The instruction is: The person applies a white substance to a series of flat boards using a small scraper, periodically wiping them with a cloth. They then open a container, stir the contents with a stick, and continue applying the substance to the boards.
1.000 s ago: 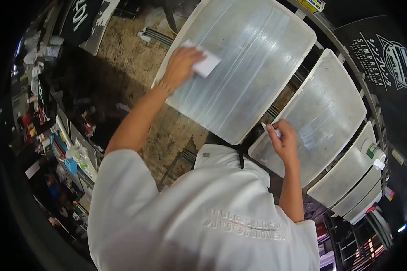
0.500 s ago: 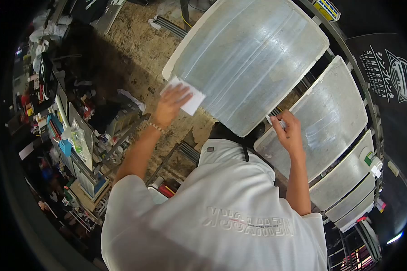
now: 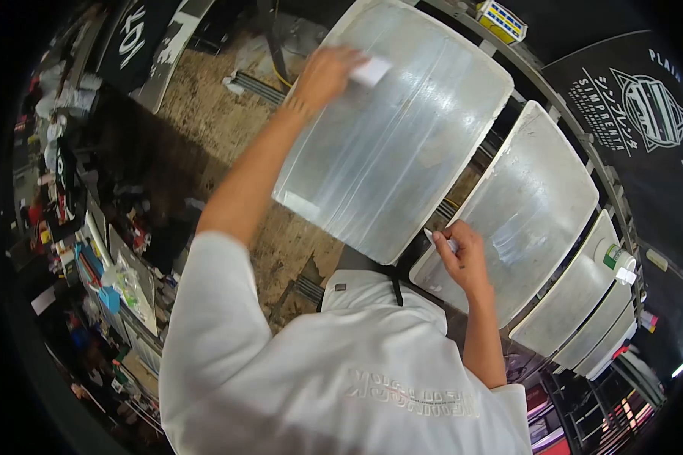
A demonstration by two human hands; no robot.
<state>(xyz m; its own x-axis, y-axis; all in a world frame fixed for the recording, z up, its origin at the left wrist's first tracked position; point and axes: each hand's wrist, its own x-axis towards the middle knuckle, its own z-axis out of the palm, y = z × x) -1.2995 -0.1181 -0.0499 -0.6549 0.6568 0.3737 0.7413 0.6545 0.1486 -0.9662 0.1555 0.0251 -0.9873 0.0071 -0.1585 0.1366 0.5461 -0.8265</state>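
Observation:
My left hand (image 3: 334, 72), smeared by motion, is closed on a flat white square sheet (image 3: 372, 71) over the upper left part of a large grey metal board (image 3: 402, 144) with pale streaks and rounded corners. Whether the sheet touches the surface, I cannot tell. My right hand (image 3: 464, 254) has its fingers pinched on a small white object with a thin tip (image 3: 431, 236). It hovers over the near left part of a second grey board (image 3: 527, 197); the fingers hide most of that object, so its kind does not show.
More grey boards (image 3: 569, 296) fan out to the right. A white-and-green container (image 3: 613, 256) stands at their outer edge. Up top lies a yellow-and-blue box (image 3: 502, 21). Black printed fabric (image 3: 645, 106) is on the right. Cluttered shelves (image 3: 106, 265) line the left.
My left hand has moved up and away from me with the white sheet, from the large board's near left corner. My right hand has shifted slightly down and left in view. The view has turned a little.

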